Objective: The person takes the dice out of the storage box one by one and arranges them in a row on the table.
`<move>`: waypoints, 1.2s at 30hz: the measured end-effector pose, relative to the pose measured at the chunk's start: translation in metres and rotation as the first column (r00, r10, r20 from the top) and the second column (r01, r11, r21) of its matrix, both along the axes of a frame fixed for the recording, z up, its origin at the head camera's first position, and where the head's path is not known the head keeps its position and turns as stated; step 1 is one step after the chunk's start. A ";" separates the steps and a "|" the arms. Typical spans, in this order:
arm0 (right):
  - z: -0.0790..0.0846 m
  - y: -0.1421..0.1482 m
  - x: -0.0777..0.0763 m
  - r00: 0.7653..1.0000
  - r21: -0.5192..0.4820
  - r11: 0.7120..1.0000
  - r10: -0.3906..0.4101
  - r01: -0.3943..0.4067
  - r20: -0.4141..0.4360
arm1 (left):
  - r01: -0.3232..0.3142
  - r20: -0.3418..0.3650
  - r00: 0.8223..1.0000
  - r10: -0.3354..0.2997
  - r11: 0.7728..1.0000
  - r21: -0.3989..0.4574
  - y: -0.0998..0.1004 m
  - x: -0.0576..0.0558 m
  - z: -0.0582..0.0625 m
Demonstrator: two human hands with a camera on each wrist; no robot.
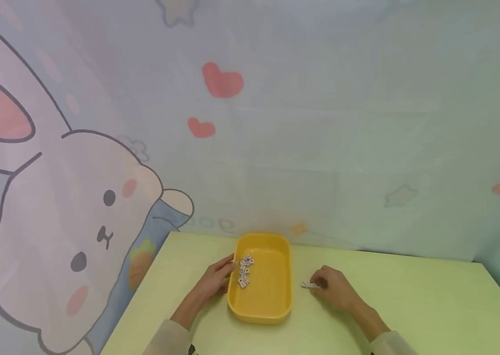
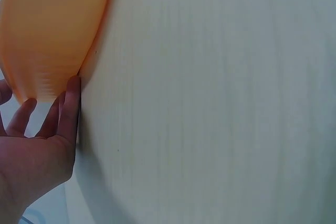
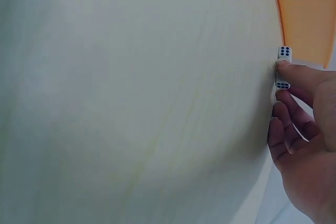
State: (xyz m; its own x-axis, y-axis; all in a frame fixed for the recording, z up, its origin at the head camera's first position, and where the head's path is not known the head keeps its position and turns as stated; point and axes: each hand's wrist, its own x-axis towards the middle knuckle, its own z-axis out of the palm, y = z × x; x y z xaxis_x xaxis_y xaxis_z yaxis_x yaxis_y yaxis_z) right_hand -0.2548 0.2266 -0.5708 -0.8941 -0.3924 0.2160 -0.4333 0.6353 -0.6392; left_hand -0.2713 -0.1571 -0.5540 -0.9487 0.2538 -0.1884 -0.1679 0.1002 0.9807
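Observation:
A yellow rectangular tray (image 1: 264, 306) sits on the table, with several white dice (image 1: 244, 271) clustered along its left inner side. My left hand (image 1: 212, 282) rests against the tray's left wall; in the left wrist view its fingers (image 2: 67, 109) extend against the orange-looking outside of the tray. To the right of the tray, my right hand (image 1: 333, 289) pinches at a short row of white dice (image 1: 308, 285) on the tabletop. In the right wrist view the thumb lies over the middle of this row of dice (image 3: 284, 51), and the other fingers curl below it.
The pale yellow-green table (image 1: 427, 301) extends to both sides of the tray. Behind it hangs a fabric backdrop (image 1: 321, 148) with a cartoon rabbit, hearts and stars, close to the table's back edge.

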 end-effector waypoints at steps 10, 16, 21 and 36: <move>0.017 -0.003 -0.005 1.000 -0.009 1.000 -0.007 0.007 0.001 | 0.008 -0.011 1.000 -0.008 1.000 0.029 0.001 0.004 0.001; 0.039 -0.032 -0.007 0.999 -0.128 0.992 0.017 -0.023 -0.048 | -0.009 -0.005 1.000 0.009 0.999 0.039 0.002 0.003 0.001; 0.052 -0.075 -0.010 0.994 -0.165 0.982 0.076 -0.087 -0.076 | -0.029 0.002 1.000 0.028 0.999 0.042 0.005 0.001 0.001; 0.031 -0.162 -0.020 0.980 -0.046 0.982 0.178 -0.183 -0.089 | -0.060 -0.025 0.998 0.061 0.998 0.027 0.009 -0.006 -0.003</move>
State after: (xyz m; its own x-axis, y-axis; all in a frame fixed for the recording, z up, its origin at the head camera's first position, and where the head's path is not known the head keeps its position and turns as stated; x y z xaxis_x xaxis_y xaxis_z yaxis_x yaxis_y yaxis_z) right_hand -0.2752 0.0644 -0.5394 -0.7874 -0.5317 0.3121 -0.5912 0.5077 -0.6267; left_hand -0.2770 -0.1477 -0.5574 -0.9669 0.2004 -0.1581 -0.1480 0.0649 0.9869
